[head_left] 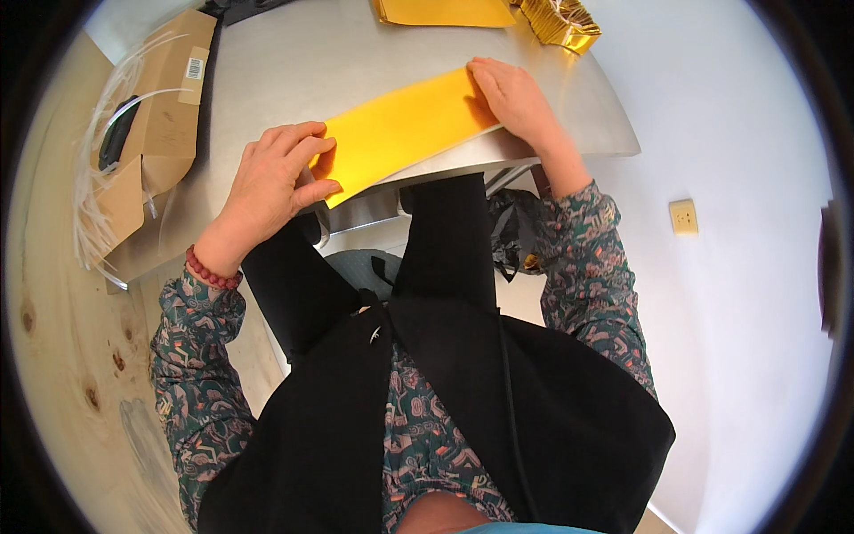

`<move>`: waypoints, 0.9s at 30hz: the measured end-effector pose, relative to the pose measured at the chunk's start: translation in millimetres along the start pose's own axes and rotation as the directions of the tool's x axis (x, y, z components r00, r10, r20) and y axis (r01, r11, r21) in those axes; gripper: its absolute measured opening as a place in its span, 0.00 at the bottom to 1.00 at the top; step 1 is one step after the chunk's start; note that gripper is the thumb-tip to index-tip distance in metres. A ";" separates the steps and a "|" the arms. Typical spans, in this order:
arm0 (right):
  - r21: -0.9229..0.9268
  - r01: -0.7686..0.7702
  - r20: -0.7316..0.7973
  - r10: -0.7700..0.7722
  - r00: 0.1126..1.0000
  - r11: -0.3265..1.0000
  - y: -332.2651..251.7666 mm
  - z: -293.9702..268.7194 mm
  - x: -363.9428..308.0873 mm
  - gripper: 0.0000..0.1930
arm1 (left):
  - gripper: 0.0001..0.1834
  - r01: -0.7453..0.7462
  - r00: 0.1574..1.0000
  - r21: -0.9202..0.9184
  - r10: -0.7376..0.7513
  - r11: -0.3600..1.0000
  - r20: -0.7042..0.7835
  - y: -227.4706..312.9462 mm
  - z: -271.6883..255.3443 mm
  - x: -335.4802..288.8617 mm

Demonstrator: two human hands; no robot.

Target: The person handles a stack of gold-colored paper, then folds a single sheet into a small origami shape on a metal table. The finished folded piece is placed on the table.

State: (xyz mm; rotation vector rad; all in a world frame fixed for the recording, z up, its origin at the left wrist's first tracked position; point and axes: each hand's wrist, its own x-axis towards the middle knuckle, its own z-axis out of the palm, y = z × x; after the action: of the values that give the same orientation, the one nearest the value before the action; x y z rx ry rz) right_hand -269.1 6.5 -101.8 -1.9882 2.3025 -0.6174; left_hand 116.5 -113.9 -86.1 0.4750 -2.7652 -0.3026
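Note:
A long strip of golden-yellow paper (396, 132), apparently folded, lies slantwise near the front edge of the metal table, its right end farther from me. At its left end my left hand (283, 169) grips the edge, thumb at the near corner and fingers bent above it. My right hand (513, 100) is closed over the right end, fingertips at the far corner; its thumb is hidden. A thin pale edge shows beneath the strip's near side.
Gold sheets (445, 11) and a bundle of pleated shiny gold foil (560, 25) lie at the table's far side. On the left, a cardboard box (178, 116) carries clear plastic strips (89, 196) and a black object (118, 133). A black plastic bag (514, 227) hangs below the table.

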 end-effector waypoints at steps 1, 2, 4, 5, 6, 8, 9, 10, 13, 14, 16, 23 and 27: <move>-0.045 0.056 -0.137 -0.062 0.989 0.997 -6.0 -2.6 -4.1 0.22 | 0.26 -0.008 1.000 -0.004 0.008 1.000 -0.006 -0.2 0.0 0.5; -0.103 0.087 -0.263 -0.112 0.958 0.991 -16.6 -5.4 -9.2 0.23 | 0.26 0.003 1.000 -0.008 -0.003 1.000 0.005 -0.4 -0.5 1.0; -0.154 0.226 -0.359 -0.267 0.894 0.962 -49.6 -8.8 -18.2 0.25 | 0.26 -0.008 1.000 -0.008 0.008 1.000 -0.018 -0.8 -2.5 1.1; -0.137 0.320 -0.349 -0.348 0.870 0.937 -70.0 -7.3 -29.8 0.27 | 0.27 -0.003 1.000 -0.009 0.003 1.000 -0.006 0.4 -3.4 -0.9; -0.060 0.417 -0.265 -0.417 0.869 0.907 -92.3 -2.0 -40.6 0.29 | 0.27 0.007 1.000 -0.024 -0.008 1.000 -0.013 1.7 -4.2 -1.7; 0.020 0.553 -0.106 -0.548 0.829 0.833 -130.1 10.2 -57.0 0.33 | 0.27 0.006 0.999 -0.049 -0.008 0.999 -0.052 5.1 -3.7 -2.4; 0.065 0.538 -0.113 -0.530 0.841 0.840 -141.3 14.5 -59.3 0.30 | 0.26 0.010 0.998 -0.012 -0.011 1.000 -0.068 8.0 -2.5 -3.5; 0.084 0.540 -0.085 -0.534 0.841 0.837 -148.7 18.6 -59.7 0.27 | 0.25 0.021 0.997 -0.022 -0.022 1.000 -0.071 10.9 -1.9 -5.7; 0.139 0.528 -0.191 -0.500 0.844 0.838 -149.1 20.0 -51.0 0.17 | 0.20 0.024 0.990 -0.022 -0.027 0.999 -0.139 19.9 -0.7 -11.1; 0.186 0.521 -0.181 -0.492 0.852 0.833 -147.1 18.2 -49.3 0.14 | 0.20 0.022 0.989 -0.042 -0.028 0.999 -0.145 21.8 -1.6 -12.2; 0.281 0.504 -0.205 -0.462 0.863 0.817 -143.1 12.7 -47.0 0.09 | 0.20 0.028 0.990 -0.089 -0.040 0.996 -0.135 23.7 -5.8 -12.9; 0.514 0.038 -0.025 -0.030 0.999 0.857 -141.3 3.5 -37.7 0.07 | 0.24 0.093 0.985 -0.217 -0.122 0.972 -0.124 28.3 -11.6 -6.0; 0.536 -0.144 0.133 0.085 0.987 0.832 -137.3 1.5 -29.7 0.11 | 0.27 0.121 0.984 -0.245 -0.149 0.962 -0.099 29.8 -10.1 -5.1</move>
State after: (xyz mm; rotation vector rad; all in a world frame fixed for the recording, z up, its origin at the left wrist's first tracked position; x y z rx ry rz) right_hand -134.0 20.7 -66.1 -1.5591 1.8781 -0.9961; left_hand 115.9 -86.1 -70.5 0.5991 -2.5448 -0.6116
